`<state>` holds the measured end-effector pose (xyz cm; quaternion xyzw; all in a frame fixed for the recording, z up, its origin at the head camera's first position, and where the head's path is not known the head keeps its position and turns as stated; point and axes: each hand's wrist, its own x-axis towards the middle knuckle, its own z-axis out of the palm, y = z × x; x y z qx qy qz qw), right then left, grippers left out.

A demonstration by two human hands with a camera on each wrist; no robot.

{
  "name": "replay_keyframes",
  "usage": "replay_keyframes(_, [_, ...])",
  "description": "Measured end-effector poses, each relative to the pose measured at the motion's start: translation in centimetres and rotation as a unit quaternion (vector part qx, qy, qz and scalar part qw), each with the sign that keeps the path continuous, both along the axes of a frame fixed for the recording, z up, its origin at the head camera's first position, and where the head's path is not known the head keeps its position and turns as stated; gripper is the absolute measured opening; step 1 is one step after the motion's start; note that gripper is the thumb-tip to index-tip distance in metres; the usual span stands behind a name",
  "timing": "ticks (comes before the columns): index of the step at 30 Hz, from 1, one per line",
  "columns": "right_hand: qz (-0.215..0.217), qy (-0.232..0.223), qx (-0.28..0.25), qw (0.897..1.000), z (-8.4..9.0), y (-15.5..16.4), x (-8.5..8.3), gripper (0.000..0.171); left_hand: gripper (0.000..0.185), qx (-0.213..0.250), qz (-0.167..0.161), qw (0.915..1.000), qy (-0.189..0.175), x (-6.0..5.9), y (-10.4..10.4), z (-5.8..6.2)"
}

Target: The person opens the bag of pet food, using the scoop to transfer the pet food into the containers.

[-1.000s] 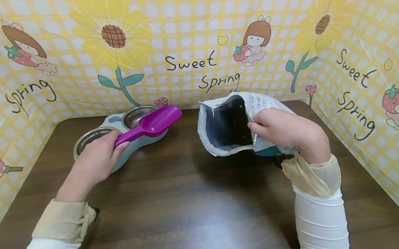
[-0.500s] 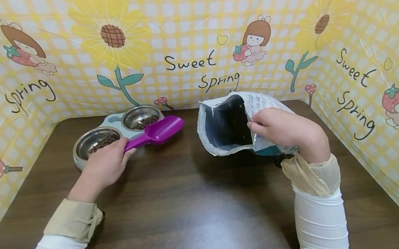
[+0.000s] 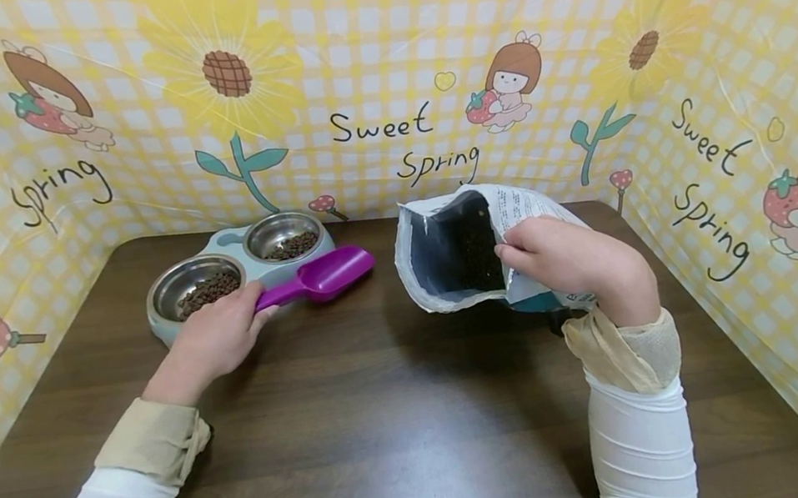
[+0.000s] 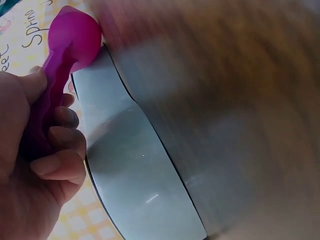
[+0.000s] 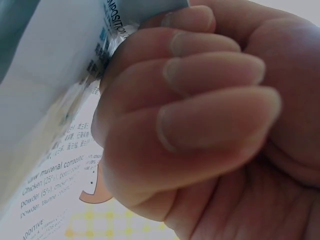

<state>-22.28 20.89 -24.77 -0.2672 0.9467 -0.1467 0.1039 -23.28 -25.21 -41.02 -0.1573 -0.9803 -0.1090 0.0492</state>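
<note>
My left hand (image 3: 217, 336) grips the handle of a purple scoop (image 3: 337, 272), whose bowl points right toward the bag. In the left wrist view, the fingers curl round the scoop's handle (image 4: 52, 85). Beside and behind that hand stands a light blue double pet bowl (image 3: 220, 241) with two steel dishes. Brown kibble (image 3: 210, 292) lies in the left dish, and more sits in the right one. At the right, my right hand (image 3: 570, 260) pinches the edge of an open food bag (image 3: 410, 252) that leans with its mouth to the left. Dark contents show inside it.
Brown wood-grain table (image 3: 363, 439) lies under everything. A yellow checked cloth (image 3: 358, 52) with flowers and lettering hangs at the back and both sides, close behind the bowls and bag.
My left hand and the scoop have moved slightly right and down from over the bowls, so the kibble in both dishes now shows. The right hand and bag have stayed put.
</note>
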Motion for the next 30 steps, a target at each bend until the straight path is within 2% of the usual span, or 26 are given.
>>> replay_keyframes(2, [0.002,0.002,0.001,1.000,0.0,0.0,0.0,0.041,0.031,0.002,0.001,1.0000,-0.006,0.1,0.1,0.1])
replay_keyframes(3, [0.003,0.003,0.001,1.000,0.0,-0.1,0.0,0.042,0.029,0.003,0.007,0.9998,-0.016,0.5,0.5,0.8])
replay_keyframes(12, [0.007,0.011,0.000,1.000,-0.1,-0.1,0.0,0.044,0.029,-0.001,0.006,0.9990,-0.045,0.7,0.6,1.3])
replay_keyframes(22, [0.003,0.006,-0.001,1.000,-0.1,-0.1,0.1,0.043,0.028,-0.001,0.000,0.9971,-0.075,0.8,0.6,1.2])
replay_keyframes(30, [0.002,0.009,0.001,1.000,-0.1,-0.1,0.1,0.043,0.030,-0.010,0.001,0.9964,-0.085,0.8,0.6,1.2])
